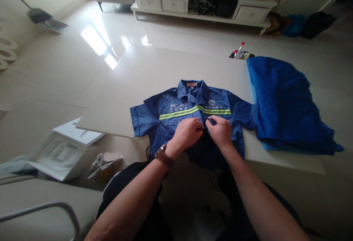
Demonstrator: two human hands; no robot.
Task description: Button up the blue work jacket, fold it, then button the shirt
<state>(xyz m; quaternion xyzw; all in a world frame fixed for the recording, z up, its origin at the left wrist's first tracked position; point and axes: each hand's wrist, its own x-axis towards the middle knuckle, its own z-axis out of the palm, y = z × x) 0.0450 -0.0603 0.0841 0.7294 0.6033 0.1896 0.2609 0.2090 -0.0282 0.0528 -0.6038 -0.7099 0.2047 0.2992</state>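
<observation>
A blue short-sleeved work shirt (165, 112) with a yellow-green reflective stripe lies face up on a white table (154, 71), its collar pointing away from me and its hem hanging over the near edge. My left hand (186, 132), with a brown watch on the wrist, pinches the shirt's front placket just below the stripe. My right hand (220, 130) pinches the other side of the placket, right next to the left hand. Both hands have their fingers closed on the fabric at the shirt's middle.
A heap of blue cloth (286, 108) lies on the table's right side, draping past the edge. Small bottles (240, 53) stand beyond the far right corner. A white box (64, 149) and a plastic bag (104, 163) sit on the floor at left. A white cabinet (204, 2) stands at the back.
</observation>
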